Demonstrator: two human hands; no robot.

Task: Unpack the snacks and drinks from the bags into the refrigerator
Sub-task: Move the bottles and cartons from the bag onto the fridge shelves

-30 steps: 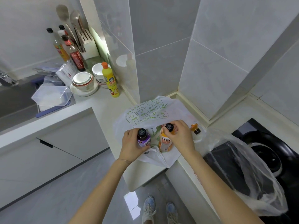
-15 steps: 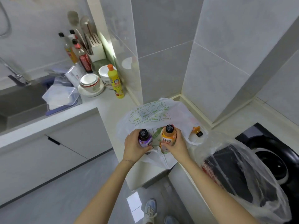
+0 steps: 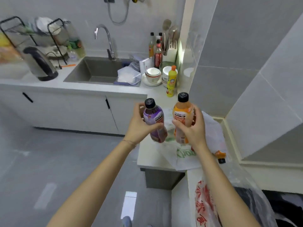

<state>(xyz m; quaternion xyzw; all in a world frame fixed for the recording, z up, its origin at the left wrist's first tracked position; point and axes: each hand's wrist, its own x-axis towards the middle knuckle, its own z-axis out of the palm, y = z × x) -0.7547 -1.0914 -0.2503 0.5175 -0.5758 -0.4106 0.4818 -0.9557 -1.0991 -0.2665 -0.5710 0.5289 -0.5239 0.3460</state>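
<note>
My left hand [image 3: 139, 126] grips a purple drink bottle [image 3: 154, 118] with a black cap, held upright in the air. My right hand [image 3: 191, 130] grips an orange drink bottle [image 3: 182, 115] with a black cap beside it. Both bottles hang above the white shopping bag [image 3: 185, 154] with green print, which lies on the corner of the counter. Another small orange bottle [image 3: 220, 155] lies on its side at the bag's right edge. A clear plastic bag [image 3: 205, 205] with red print sits lower right. No refrigerator is in view.
The white counter [image 3: 101, 89] runs left with a sink [image 3: 98, 71], tap, kettle [image 3: 39, 64] and dish rack. A yellow detergent bottle [image 3: 171, 82], bowls, sauce bottles and a knife block crowd the corner. A black stove [image 3: 287, 210] is at lower right. Grey floor lies to the left.
Both hands have lifted the two bottles up out of the white bag. The view has swung left and upward, bringing the sink, kettle and floor into sight.
</note>
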